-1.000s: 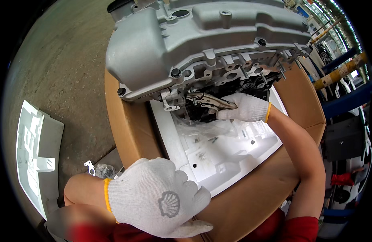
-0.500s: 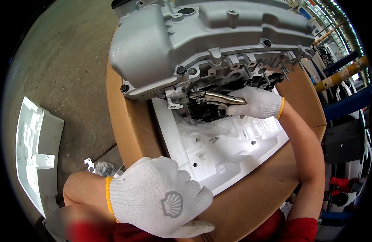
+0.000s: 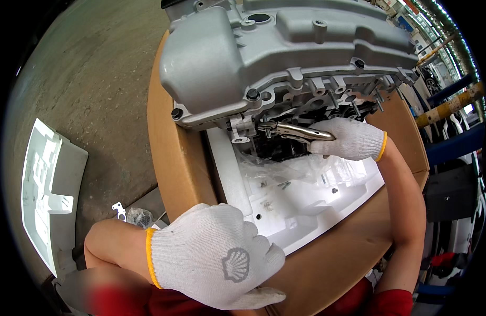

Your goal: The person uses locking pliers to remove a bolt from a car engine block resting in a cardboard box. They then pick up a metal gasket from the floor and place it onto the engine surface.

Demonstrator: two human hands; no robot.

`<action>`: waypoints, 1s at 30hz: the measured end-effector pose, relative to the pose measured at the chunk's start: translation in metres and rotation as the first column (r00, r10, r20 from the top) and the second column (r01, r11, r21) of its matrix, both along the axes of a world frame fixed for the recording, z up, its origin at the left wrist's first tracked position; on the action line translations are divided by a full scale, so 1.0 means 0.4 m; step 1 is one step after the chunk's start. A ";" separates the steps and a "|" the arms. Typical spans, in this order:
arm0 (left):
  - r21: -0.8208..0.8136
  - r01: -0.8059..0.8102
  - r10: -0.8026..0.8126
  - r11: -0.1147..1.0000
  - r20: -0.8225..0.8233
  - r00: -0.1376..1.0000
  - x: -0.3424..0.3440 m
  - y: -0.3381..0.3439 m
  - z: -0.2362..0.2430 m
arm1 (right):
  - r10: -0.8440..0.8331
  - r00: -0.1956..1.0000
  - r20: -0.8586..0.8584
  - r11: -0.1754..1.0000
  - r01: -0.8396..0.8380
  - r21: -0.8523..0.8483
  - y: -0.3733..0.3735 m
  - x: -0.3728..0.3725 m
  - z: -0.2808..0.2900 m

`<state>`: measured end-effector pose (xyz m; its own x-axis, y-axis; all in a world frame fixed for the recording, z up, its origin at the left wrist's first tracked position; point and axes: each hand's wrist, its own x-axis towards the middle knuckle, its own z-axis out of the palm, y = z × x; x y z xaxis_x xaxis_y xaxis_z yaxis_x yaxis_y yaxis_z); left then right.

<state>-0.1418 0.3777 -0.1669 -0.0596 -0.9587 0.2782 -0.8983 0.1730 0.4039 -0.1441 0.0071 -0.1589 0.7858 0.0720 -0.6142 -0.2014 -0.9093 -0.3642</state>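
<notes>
In my right hand (image 3: 353, 138), gloved in white knit, I grip metal locking pliers (image 3: 298, 131). Their jaws are at a stud on the side of the grey engine (image 3: 243, 58), just beside a small bracket at its lower left corner; whether they clamp it is hard to see. My left hand (image 3: 216, 258), in a matching glove, lies over the near edge of the cardboard box (image 3: 327, 247). Its thumb stands apart from the fingers, and it holds nothing I can see. Several threaded studs (image 3: 355, 107) stick out farther right along the engine.
Around the engine's base lie white foam packing (image 3: 301, 221) and clear plastic film (image 3: 269, 169). On the floor at left stands a white foam tray (image 3: 56, 203). A flat metal bracket (image 3: 118, 211) lies beside a bagged part (image 3: 139, 217). A yellow-banded pole (image 3: 447, 106) is at right.
The whole scene has shifted slightly right in the picture as my view moved. My right hand still grips the pliers at the same spot, and my left stays on the box.
</notes>
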 end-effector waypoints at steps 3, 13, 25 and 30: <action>0.009 0.002 -0.002 1.000 0.002 1.000 0.001 -0.001 0.000 | -0.045 0.999 -0.019 0.988 0.047 0.144 0.000 0.002 -0.059; 0.146 -0.010 0.011 0.989 0.000 1.000 -0.001 -0.001 0.023 | -0.060 0.997 -0.041 0.991 0.065 0.118 -0.013 -0.003 -0.050; 0.167 -0.011 0.007 0.986 0.025 1.000 -0.002 -0.011 0.046 | -0.164 0.986 -0.003 0.910 0.153 0.385 0.010 -0.009 -0.157; 0.191 -0.021 0.016 0.981 0.028 0.999 -0.002 -0.006 0.045 | -0.087 0.996 -0.024 0.969 0.090 0.230 -0.015 -0.008 -0.092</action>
<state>-0.1426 0.3753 -0.1490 -0.0465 -0.9950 0.0886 -0.9113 0.0786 0.4041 -0.1472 0.0010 -0.1958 0.7868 0.1439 -0.6002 -0.2837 -0.7793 -0.5588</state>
